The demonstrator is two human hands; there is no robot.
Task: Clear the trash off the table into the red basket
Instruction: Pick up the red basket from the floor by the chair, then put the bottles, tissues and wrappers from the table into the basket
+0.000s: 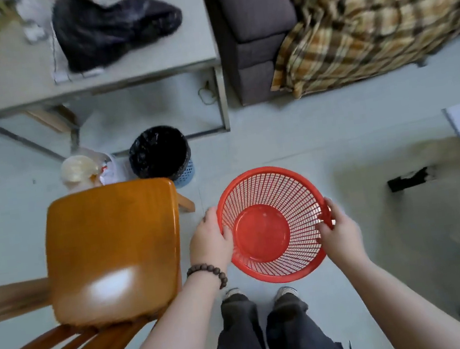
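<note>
A round red mesh basket [267, 181] is held above the floor in front of my legs, its inside showing nothing in it. My left hand [210, 241] grips its left rim and my right hand [337, 232] grips its right rim. Farther off stands a grey table [150, 64] with a crumpled black plastic bag [110, 29], a flat white piece [63, 76] under the bag's edge, and blurred white scraps [34, 33] near its far left.
A wooden chair [110, 248] stands close on my left. Beyond it, a bin lined with a black bag [160, 151] and a white plastic bag [85, 170] sit on the floor. A dark sofa [256, 24] with a plaid blanket [363, 16] is at the right.
</note>
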